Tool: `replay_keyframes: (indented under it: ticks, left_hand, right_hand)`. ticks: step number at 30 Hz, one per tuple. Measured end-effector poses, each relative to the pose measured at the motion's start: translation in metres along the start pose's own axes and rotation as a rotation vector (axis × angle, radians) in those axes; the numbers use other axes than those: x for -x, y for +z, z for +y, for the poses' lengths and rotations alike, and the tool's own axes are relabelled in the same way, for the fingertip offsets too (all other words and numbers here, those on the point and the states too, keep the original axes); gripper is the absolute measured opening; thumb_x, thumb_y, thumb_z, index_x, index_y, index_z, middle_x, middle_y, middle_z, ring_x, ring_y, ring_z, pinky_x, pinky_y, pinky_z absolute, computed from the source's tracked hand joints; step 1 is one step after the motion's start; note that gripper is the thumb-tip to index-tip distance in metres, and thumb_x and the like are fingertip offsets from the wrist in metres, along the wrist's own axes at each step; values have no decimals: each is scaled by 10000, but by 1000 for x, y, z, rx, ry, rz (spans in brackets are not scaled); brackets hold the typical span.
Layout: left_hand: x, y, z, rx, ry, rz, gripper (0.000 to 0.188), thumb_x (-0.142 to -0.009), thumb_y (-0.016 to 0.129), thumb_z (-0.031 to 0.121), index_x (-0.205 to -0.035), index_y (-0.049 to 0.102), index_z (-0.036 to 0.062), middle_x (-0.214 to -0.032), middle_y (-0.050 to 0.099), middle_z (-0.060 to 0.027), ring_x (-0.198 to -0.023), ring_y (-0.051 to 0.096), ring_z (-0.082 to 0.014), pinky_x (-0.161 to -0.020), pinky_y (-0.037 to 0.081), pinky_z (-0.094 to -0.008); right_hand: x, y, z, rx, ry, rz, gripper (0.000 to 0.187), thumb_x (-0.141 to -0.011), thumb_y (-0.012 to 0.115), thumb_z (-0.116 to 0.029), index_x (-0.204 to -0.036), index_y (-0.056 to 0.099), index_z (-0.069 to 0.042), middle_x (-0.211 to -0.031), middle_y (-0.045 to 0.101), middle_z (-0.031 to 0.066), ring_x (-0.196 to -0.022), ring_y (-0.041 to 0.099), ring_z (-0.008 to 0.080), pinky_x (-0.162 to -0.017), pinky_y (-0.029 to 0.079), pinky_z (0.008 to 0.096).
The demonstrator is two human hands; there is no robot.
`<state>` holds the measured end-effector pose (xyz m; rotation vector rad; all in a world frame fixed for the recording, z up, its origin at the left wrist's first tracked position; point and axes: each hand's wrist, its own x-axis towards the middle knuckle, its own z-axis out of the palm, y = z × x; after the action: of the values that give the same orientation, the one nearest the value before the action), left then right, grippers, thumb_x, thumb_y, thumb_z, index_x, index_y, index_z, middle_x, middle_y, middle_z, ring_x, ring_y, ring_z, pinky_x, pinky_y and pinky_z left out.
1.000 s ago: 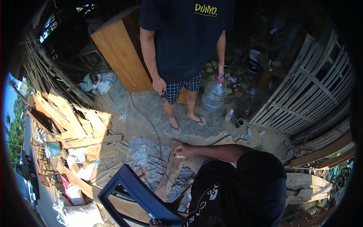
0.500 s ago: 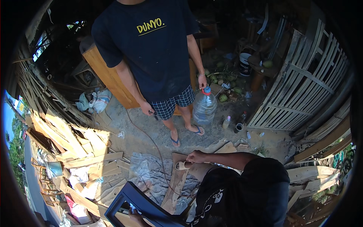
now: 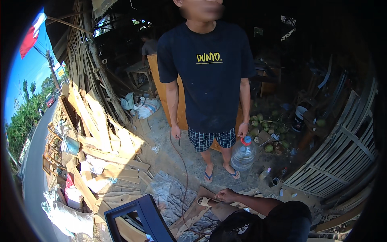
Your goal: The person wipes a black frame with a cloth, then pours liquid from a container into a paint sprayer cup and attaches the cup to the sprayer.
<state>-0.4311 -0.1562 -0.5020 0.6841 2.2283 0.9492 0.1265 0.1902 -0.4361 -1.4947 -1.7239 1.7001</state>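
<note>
My right arm reaches in from the lower right, and my right hand [image 3: 226, 195] hangs loosely curled just above a foot in a pale sandal [image 3: 204, 201]. Nothing shows between its fingers. A dark blue frame [image 3: 156, 220] with an opening in it stands at the lower edge. A scrap of white cloth [image 3: 149, 238] shows against it, cut off by the picture's edge. My left hand is out of sight. Beyond, a standing person [image 3: 207, 80] in a dark T-shirt holds a large clear water jug [image 3: 243, 158] by its red collar, and a small dark object in the other hand.
A crumpled grey sheet [image 3: 167, 191] and a thin cable [image 3: 185, 173] lie on the ground. Scrap wood [image 3: 96, 125] is heaped at left, near a road [image 3: 34, 181]. A slatted bamboo panel [image 3: 334, 149], green coconuts [image 3: 268, 129] and a bucket [image 3: 299, 118] are at right.
The view has tilted up and turned left, so the scene sits lower and further right. My left hand, seen earlier with the white cloth at the blue frame, has left the picture.
</note>
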Motion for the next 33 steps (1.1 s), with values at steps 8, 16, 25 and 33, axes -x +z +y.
replay_keyframes:
  ticks: [8,16,25,33]
  left_hand:
    - [203,6,-100,630,-301,285,320,-923,719,266,-1183,718,77,-1062,704,-113,-977,684,-312,-745,550,-453]
    - [331,-37,-167,-564,-154,230,394,-871,771,309,-1173,738,57,-951,736,-244,-892,714,-413,-793,577,-478]
    - [231,33,107,438,57,687,383,-977,711,250,-1230,637,-27,-1154,688,-203,-1055,654,-277,-955,498,-404]
    - [224,23,232,794,18,249,377,-1027,675,184,-1349,595,3,-1162,691,-74,-985,654,-122,-848,537,-283]
  right_hand:
    - [-34,42,-42,159,-54,-288,316,-1010,626,-234,-1221,729,-22,-931,749,48,-838,697,114,-781,552,300]
    - [-40,154,-123,280,-459,-509,311,-998,597,-206,-1202,726,-9,-1009,762,104,-845,725,162,-784,566,327]
    - [93,288,-203,81,-583,-1195,443,-1043,619,-172,-1475,546,-112,-1208,699,145,-1052,692,179,-882,540,332]
    - [44,286,-260,287,-641,-877,268,-987,679,-73,-1252,716,-58,-1128,765,126,-987,684,121,-874,544,316]
